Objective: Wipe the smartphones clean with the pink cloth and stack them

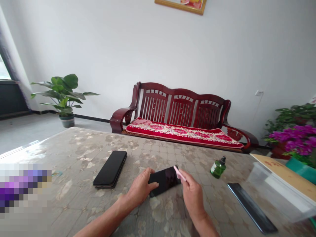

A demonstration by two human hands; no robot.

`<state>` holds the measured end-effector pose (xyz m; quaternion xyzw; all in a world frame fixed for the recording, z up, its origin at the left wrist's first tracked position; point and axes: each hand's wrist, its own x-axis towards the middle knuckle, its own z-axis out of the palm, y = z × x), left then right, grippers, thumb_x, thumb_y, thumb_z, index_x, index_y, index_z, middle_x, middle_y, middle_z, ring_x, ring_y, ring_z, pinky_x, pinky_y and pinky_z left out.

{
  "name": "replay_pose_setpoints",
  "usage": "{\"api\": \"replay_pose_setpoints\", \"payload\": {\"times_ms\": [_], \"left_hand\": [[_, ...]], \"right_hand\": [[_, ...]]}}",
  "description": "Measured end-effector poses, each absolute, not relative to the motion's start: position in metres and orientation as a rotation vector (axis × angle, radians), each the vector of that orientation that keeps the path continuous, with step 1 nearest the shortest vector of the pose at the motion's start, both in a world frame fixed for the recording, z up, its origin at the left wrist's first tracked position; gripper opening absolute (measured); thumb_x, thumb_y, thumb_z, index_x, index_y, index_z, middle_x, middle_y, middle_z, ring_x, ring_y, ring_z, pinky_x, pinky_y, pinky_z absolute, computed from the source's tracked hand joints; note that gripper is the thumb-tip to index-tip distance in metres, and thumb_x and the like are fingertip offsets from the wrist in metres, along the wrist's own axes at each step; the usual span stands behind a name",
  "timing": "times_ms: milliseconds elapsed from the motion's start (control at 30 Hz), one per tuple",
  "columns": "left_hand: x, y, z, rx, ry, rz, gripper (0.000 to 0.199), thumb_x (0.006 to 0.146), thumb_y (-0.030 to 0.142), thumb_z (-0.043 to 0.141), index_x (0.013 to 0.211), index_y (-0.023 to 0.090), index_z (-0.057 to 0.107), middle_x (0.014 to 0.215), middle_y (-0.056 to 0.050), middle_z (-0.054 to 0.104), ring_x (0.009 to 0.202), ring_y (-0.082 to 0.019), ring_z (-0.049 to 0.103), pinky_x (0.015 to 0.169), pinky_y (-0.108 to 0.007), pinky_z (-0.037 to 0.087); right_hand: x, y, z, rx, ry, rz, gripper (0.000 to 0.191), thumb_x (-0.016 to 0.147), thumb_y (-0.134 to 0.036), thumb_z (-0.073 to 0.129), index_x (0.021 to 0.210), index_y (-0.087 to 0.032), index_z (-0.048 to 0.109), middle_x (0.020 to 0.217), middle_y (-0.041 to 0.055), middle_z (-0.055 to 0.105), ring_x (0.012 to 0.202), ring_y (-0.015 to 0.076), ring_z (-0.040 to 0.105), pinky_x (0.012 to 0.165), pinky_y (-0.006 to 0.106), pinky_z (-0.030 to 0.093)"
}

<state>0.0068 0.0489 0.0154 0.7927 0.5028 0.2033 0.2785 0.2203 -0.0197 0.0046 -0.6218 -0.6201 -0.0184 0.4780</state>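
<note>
A black phone with a dark, glossy screen (163,180) is tilted just above or on the patterned tabletop (81,144). My left hand (140,187) grips its left end, thumb lying on the screen. In my right hand (191,192), between thumb and fingers, is a small pink piece (179,173), touching the phone's right end. Its exact kind is unclear. Left of my hands lies a stack of dark phones or a phone in a case (111,168). To the right stands a green bottle with a black pump top (218,168).
A long dark glossy bar-shaped object (251,208) lies at the right, beside a clear plastic box (276,191) with a tan lid-like sheet on top (288,171). Purple flowers (296,140) stand behind it. A red wooden bench (182,110) is beyond the table.
</note>
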Motion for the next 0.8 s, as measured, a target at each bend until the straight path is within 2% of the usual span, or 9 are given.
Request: {"api": "replay_pose_setpoints", "payload": {"times_ms": [133, 300, 467, 800], "left_hand": [[0.007, 0.041, 0.02, 2.246, 1.284, 0.68, 0.01, 0.085, 0.023, 0.056, 0.094, 0.024, 0.052, 0.096, -0.001, 0.064, 0.092, -0.019, 0.062, 0.079, -0.027, 0.042], [0.009, 0.029, 0.028, 2.411, 1.21, 0.721, 0.006, 0.089, 0.024, 0.053, 0.095, 0.025, 0.053, 0.095, -0.001, 0.062, 0.091, -0.019, 0.061, 0.078, -0.027, 0.042], [0.009, 0.026, 0.027, 2.472, 1.206, 0.729, 0.005, 0.09, 0.023, 0.054, 0.094, 0.025, 0.054, 0.092, 0.0, 0.061, 0.089, -0.018, 0.06, 0.079, -0.028, 0.042], [0.008, 0.027, 0.024, 2.516, 1.219, 0.797, 0.007, 0.087, 0.021, 0.062, 0.089, 0.024, 0.056, 0.087, 0.002, 0.061, 0.082, -0.017, 0.06, 0.073, -0.027, 0.04]], "right_hand": [[0.24, -0.012, 0.009, -1.461, -1.436, -0.248, 0.039, 0.092, -0.015, 0.037, 0.117, -0.018, 0.067, 0.112, 0.0089, 0.072, 0.102, 0.0183, 0.068, 0.093, 0.033, 0.053], [0.218, -0.022, 0.021, -1.376, -1.804, -0.486, 0.044, 0.094, -0.01, 0.037, 0.127, -0.026, 0.062, 0.12, 0.0035, 0.069, 0.114, 0.0161, 0.061, 0.1, 0.033, 0.048], [0.191, -0.03, 0.022, -1.318, -2.024, -0.564, 0.047, 0.095, -0.008, 0.037, 0.137, -0.025, 0.052, 0.129, 0.0034, 0.063, 0.126, 0.0165, 0.053, 0.107, 0.036, 0.041], [0.226, -0.025, 0.016, -1.342, -1.872, -0.701, 0.046, 0.096, -0.006, 0.033, 0.128, -0.023, 0.061, 0.12, 0.004, 0.069, 0.116, 0.0174, 0.06, 0.11, 0.04, 0.037]]}}
